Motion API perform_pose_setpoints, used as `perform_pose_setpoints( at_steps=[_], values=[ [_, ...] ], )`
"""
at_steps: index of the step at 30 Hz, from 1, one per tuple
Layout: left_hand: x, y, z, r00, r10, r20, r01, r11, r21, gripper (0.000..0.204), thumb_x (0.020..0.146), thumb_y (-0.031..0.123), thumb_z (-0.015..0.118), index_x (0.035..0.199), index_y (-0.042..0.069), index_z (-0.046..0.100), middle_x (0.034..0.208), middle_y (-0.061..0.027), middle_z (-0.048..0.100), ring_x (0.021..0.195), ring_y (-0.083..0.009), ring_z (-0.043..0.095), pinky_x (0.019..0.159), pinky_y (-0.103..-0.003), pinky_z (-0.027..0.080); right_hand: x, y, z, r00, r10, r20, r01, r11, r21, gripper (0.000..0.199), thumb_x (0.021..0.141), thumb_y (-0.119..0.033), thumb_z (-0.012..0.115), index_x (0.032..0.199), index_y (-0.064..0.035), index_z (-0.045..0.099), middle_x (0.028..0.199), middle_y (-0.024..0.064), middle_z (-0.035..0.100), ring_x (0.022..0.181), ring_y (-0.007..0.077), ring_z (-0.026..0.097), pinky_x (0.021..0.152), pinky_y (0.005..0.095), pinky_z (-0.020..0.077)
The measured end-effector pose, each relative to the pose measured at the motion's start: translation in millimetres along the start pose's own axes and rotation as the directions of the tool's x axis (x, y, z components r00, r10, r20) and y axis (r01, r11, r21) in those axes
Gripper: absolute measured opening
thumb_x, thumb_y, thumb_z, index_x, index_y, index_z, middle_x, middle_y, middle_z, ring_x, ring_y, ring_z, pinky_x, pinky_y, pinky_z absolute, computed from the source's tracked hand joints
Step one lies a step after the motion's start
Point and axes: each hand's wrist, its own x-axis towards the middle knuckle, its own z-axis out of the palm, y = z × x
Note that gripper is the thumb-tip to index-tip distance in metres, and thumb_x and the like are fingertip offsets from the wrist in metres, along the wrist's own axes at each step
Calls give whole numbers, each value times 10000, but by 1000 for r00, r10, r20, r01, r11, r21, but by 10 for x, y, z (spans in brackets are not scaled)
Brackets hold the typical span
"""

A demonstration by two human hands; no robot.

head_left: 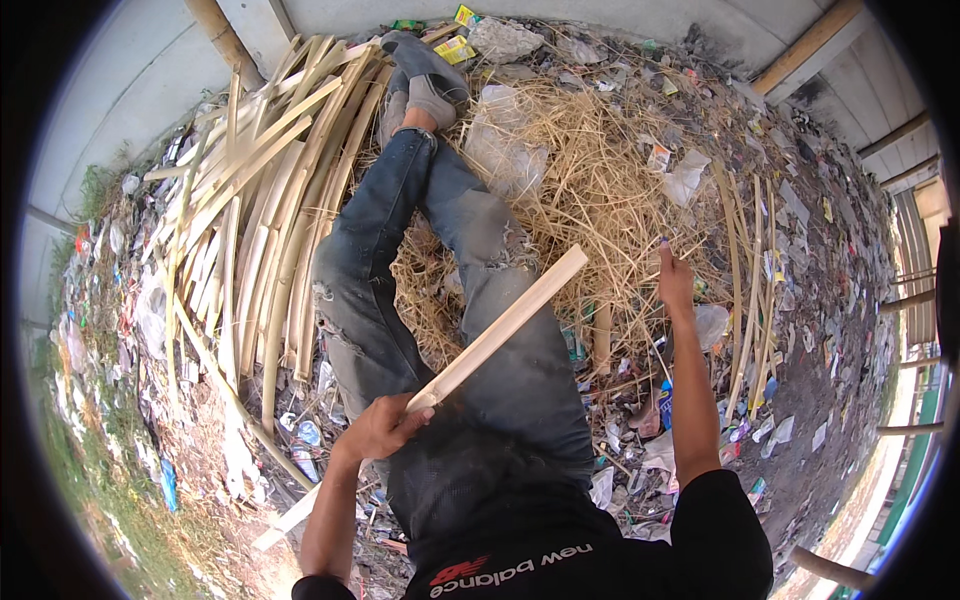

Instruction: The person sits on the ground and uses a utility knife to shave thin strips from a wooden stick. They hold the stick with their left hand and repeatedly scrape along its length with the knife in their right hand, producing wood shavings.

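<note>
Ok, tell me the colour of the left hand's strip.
The strip is pale cream-tan, seen best in the head view.

Pale grey wall (130, 120), wooden posts (222, 38), daylight — litter-strewn ground (835, 270), green weeds (96, 190)

Big pile of strips (285, 225) sits left of the legs (475, 245); the straw-like shavings (590, 170) are heaped right, with some between the knees. Few loose strips (755, 275) further right. The left hand (383, 427) has one strip (505, 335) slanting over the lap, right hand (676, 280) by the heap's near right edge. Wall (345, 18) up front.
</note>
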Motion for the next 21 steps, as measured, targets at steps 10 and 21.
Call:
perform_pose_setpoints(
  at_steps=[10, 21],
  values=[
    [966, 246, 234, 999, -37, -6, 35, 980, -196, 529, 1110, 450, 578, 898, -34, 610, 615, -29, 580, 487, -122, 583, 487, -318, 470, -889, -1044, 269, 952, -255, 171, 192, 929, 316, 598, 1096, -549, 542, 938, 19, 637, 688, 110, 543, 652, 234, 519, 648, 402, 424],
    [1278, 598, 344, 995, -25, -100, 28, 999, 34, 646, 1089, 472, 586, 818, -112, 633, 615, -185, 638, 535, -291, 697, 527, -412, 526, -1718, -1152, 471, 773, -499, 392, 527, 849, 42, 562, 1061, -520, 577, 819, -20, 658, 692, 252, 675, 686, 472, 686, 633, 539, 529]
  ],
)
